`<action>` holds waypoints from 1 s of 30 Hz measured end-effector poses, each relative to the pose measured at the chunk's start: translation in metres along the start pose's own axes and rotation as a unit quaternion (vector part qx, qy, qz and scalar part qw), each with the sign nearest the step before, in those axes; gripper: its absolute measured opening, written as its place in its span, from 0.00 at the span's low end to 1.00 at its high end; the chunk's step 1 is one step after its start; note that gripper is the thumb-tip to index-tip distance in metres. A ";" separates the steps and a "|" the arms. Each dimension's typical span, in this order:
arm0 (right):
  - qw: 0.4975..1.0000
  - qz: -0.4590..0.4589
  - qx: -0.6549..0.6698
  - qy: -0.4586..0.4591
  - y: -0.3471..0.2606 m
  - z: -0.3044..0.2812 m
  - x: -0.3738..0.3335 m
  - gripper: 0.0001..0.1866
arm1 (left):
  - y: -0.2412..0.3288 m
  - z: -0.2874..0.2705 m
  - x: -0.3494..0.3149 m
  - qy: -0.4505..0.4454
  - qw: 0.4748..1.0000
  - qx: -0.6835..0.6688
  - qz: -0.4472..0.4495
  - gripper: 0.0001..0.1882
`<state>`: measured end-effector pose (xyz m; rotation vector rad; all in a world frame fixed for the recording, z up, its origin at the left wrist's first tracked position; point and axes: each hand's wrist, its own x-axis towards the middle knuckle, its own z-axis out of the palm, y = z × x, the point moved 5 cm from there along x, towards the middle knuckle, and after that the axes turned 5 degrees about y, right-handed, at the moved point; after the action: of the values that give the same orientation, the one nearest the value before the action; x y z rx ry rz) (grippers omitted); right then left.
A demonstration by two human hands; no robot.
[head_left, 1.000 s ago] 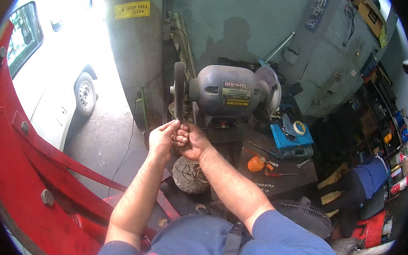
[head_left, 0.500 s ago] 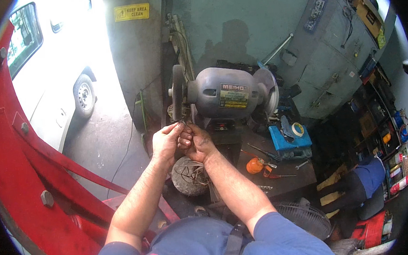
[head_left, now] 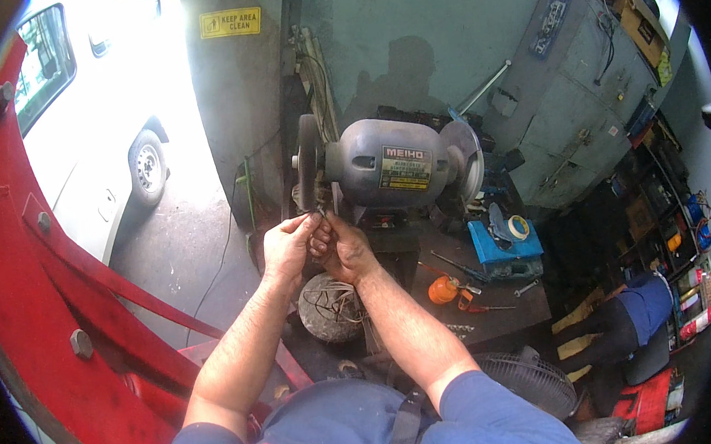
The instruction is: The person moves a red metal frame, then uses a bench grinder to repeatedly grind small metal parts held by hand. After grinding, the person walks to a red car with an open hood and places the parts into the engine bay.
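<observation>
A grey bench grinder (head_left: 358, 142) stands in front of me, with a dark wheel (head_left: 309, 167) at its left end and a paler disc (head_left: 470, 160) at its right end. Just below the dark wheel's lower edge, my left hand (head_left: 285, 248) is closed in a pinch of thumb and fingers. Beside it, my right hand (head_left: 345, 252) is closed too, its fingers curled and almost touching the left. Something small and dark shows at the fingertips, too small to make out. Whether it touches the wheel I cannot tell.
Below my hands sits a round grey block (head_left: 329, 312) with wire on it. Rightward lie a blue case (head_left: 504, 252), an orange container (head_left: 443, 290) and a screwdriver (head_left: 489, 308). A red metal frame (head_left: 50, 271) rises at left. A fan (head_left: 527, 380) and another person (head_left: 642, 308) are at right.
Both hands keep their pinch below the dark wheel, with hardly any shift. The whole view has moved very slightly.
</observation>
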<state>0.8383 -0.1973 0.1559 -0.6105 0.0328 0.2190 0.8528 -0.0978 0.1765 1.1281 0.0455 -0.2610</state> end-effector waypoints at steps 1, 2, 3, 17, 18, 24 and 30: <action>1.000 -0.013 -0.014 -0.010 -0.001 0.001 -0.001 0.17 | -0.001 -0.001 0.000 0.008 1.000 0.001 -0.004 0.10; 0.999 -0.016 -0.029 0.004 -0.001 -0.001 -0.002 0.16 | -0.002 -0.001 -0.001 0.014 1.000 0.001 -0.005 0.10; 0.999 -0.021 -0.038 0.007 -0.002 -0.002 -0.002 0.16 | -0.002 -0.002 -0.001 0.020 1.000 0.002 -0.006 0.10; 0.932 -0.100 -0.345 -0.052 -0.041 0.029 -0.034 0.13 | 0.016 0.007 -0.040 0.073 0.980 0.033 0.181 0.10; 0.920 -0.111 -0.367 -0.078 -0.046 0.036 -0.046 0.13 | 0.023 0.011 -0.056 0.052 0.964 0.061 0.255 0.08; 0.901 -0.121 -0.393 -0.137 -0.071 0.051 -0.108 0.13 | 0.045 0.038 -0.106 -0.030 0.875 0.199 0.439 0.11; 0.886 -0.144 -0.441 -0.015 -0.103 0.026 -0.171 0.08 | 0.008 0.064 -0.112 -0.138 0.952 0.149 0.229 0.09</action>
<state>0.6925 -0.2978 0.2517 -1.5115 -0.2008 -0.0647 0.7401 -0.1314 0.2297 1.3554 -0.5146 -0.0062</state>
